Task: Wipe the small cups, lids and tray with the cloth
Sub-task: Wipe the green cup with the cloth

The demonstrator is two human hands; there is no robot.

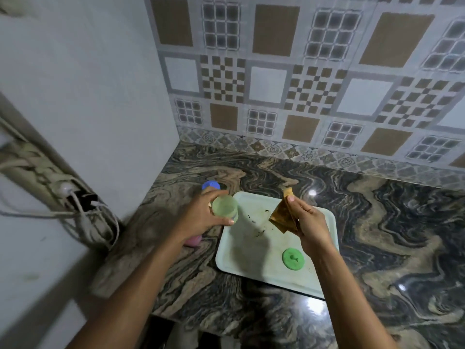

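Observation:
My left hand (201,212) grips a small pale green translucent cup (224,207), held above the left edge of a pale tray (251,253). My right hand (308,222) pinches a folded brown cloth (281,214) over the tray's right half. A green lid (293,258) lies on the tray near its front right corner. Dark specks dot the tray's middle. Beyond my left hand a blue lid (210,185) shows, sitting on something my hand hides. A pink cup (193,241) peeks out under my left wrist, on the counter.
The tray rests on a dark swirled stone counter (377,235) in a corner. A patterned tiled wall (302,84) stands behind and a plain wall to the left. Cables and a socket (83,205) hang on the left wall.

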